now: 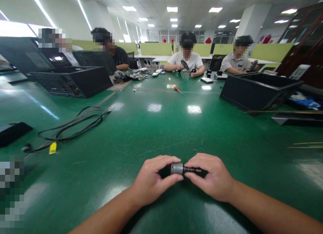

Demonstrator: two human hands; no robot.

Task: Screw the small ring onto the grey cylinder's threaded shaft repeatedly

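Observation:
Low in the head view, both hands hold one small metal cylinder with a thin shaft (177, 168) just over the green tabletop. My left hand (155, 177) is closed, thumb and forefinger gripping the grey cylindrical body from the left. From the right, my right hand (210, 177) pinches the dark, ridged, spring-like shaft, close to where it meets the body. The shaft lies about level, and its narrow tip points right into the hollow of that hand. The far left end of the cylinder is partly hidden by my left fingers.
Across the green table (141, 126) lies an orange-handled screwdriver (178, 89). A looped black cable (75, 126) with a yellow tag (52, 148) is at left. Black computer cases (75, 81) stand on both sides. Several people sit opposite; one holds a power screwdriver (185, 65).

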